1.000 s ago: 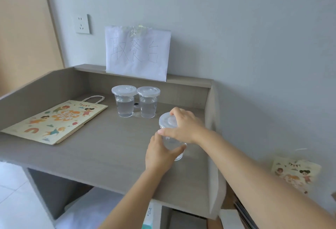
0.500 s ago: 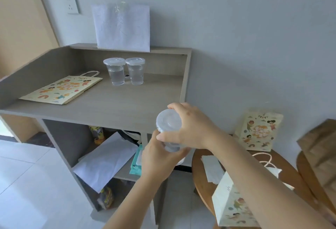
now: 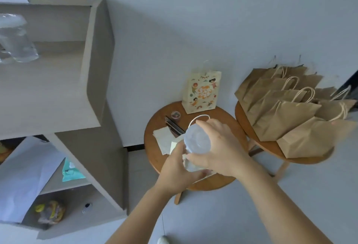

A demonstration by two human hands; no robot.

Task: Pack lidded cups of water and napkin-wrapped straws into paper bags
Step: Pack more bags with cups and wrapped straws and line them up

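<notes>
A clear lidded cup of water (image 3: 196, 141) is in the air above the round wooden side table (image 3: 155, 127). My right hand (image 3: 219, 148) grips it from the top and side near the lid. My left hand (image 3: 177, 168) holds it from below. Under the cup stands a printed paper bag, mostly hidden, with its white handle (image 3: 202, 116) showing. A second printed paper bag (image 3: 202, 91) stands against the wall at the table's back. White napkins (image 3: 164, 140) and dark straws (image 3: 173, 125) lie on the table. Two blurred lidded cups (image 3: 16, 38) stand on the grey shelf (image 3: 58, 88).
Several brown paper bags (image 3: 290, 112) with handles are piled on a second round table (image 3: 310, 159) at the right. The grey shelf unit has lower compartments holding white paper (image 3: 25, 176) and small items. A small round tin (image 3: 175, 114) sits near the straws.
Both hands have carried the cup off the grey shelf, rightward and down, to above the round table. The view has swung right and down with them.
</notes>
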